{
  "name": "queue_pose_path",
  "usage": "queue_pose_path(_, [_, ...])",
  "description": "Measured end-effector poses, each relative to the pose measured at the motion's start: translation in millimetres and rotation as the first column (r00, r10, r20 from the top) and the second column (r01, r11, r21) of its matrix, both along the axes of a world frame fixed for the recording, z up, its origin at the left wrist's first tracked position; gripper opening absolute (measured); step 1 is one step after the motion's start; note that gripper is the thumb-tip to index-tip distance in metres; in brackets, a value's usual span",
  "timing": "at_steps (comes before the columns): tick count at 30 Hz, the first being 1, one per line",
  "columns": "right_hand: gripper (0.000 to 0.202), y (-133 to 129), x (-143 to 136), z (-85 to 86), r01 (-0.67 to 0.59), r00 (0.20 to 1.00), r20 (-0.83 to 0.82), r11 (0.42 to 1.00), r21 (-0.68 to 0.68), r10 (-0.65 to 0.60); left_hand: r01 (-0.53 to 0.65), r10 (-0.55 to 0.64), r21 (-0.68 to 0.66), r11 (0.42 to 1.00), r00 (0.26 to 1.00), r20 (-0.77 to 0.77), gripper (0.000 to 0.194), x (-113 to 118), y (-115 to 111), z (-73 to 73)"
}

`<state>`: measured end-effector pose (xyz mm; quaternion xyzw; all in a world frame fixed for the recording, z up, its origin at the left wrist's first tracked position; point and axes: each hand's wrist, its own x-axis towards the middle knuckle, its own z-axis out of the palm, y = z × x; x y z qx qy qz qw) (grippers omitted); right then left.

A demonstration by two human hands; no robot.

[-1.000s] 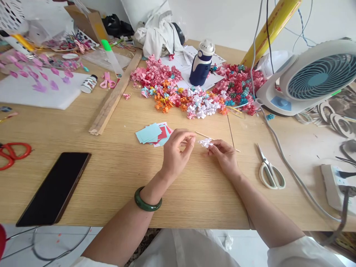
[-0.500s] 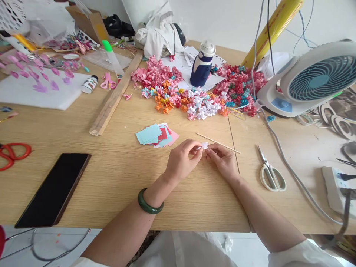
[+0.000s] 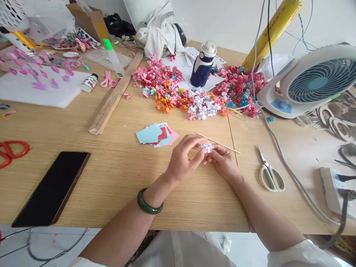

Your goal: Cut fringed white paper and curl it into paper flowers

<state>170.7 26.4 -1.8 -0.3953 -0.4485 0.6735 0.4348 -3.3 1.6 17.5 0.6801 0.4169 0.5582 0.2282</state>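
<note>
**Small paper flower pinched between my two hands at a crowded craft table**

My left hand [image 3: 183, 159], a dark green bangle [image 3: 149, 202] on its wrist, and my right hand [image 3: 224, 161] met above the near middle of the pale wooden table [image 3: 111, 174]. Both were curled nearly closed, fingertips pinching a small white-and-pink curled paper flower [image 3: 206, 147] from either side, held just above the tabletop. To my left lay a black flat smartphone [image 3: 51, 187], face up. To my right rested white-handled scissors [image 3: 269, 171], blades pointing away from me. Just beyond my fingers a thin wooden stick [image 3: 222, 144] lay aslant, and near it a fanned stack of light blue, red and pink paper squares [image 3: 156, 135]. Farther back spread a heap of pink, orange, white and red curled paper flowers [image 3: 191, 94], with a navy-and-white plastic bottle [image 3: 202, 65] standing among them. A white-and-teal desk fan [image 3: 311, 83] stood at far right.
</note>
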Motion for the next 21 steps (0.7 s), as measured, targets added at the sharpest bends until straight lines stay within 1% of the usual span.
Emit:
queue_pose_path(2, [0.025, -1, 0, 1.3, -0.049, 0.998, -0.029, 0.998, -0.037, 0.048, 0.029, -0.028, 0.026, 0.999, 0.998, -0.055, 0.022, 1, 0, -2.2])
queue_pose_path(4, [0.023, -2, 1, 1.7, -0.107, 0.993, -0.053, 0.991, -0.076, 0.103, 0.024, -0.019, 0.043, 0.999, 0.995, -0.102, 0.018, 1, 0, -3.1])
queue_pose_path(7, [0.020, -2, 4, 2.4, -0.178, 0.982, -0.090, 0.976, -0.128, 0.167, -0.013, 0.021, 0.078, 0.997, 0.995, -0.102, 0.013, 1, 0, -1.6])
queue_pose_path(10, [0.019, 0, 7, 4.5, -0.236, 0.968, -0.125, 0.957, -0.167, 0.217, -0.035, 0.050, 0.152, 0.988, 0.994, -0.092, 0.011, -1, -1, 2.4])
queue_pose_path(13, [0.021, 2, 9, 7.7, -0.264, 0.960, -0.152, 0.944, -0.196, 0.236, -0.117, 0.132, 0.186, 0.976, 0.989, -0.071, 0.011, -3, -2, 7.7])
queue_pose_path(16, [0.021, 3, 9, 10.2, -0.257, 0.960, -0.167, 0.942, -0.213, 0.224, -0.208, 0.212, 0.180, 0.961, 0.977, -0.002, 0.014, -6, -2, 12.4])
queue_pose_path(18, [0.021, 3, 9, 10.9, -0.254, 0.961, -0.168, 0.942, -0.218, 0.220, -0.194, 0.196, 0.174, 0.965, 0.981, 0.008, 0.014, -7, -2, 13.3])
queue_pose_path(21, [0.024, 2, 9, 10.3, -0.254, 0.962, -0.158, 0.942, -0.218, 0.223, -0.089, 0.100, 0.135, 0.987, 0.992, -0.082, 0.016, -6, -2, 9.8])
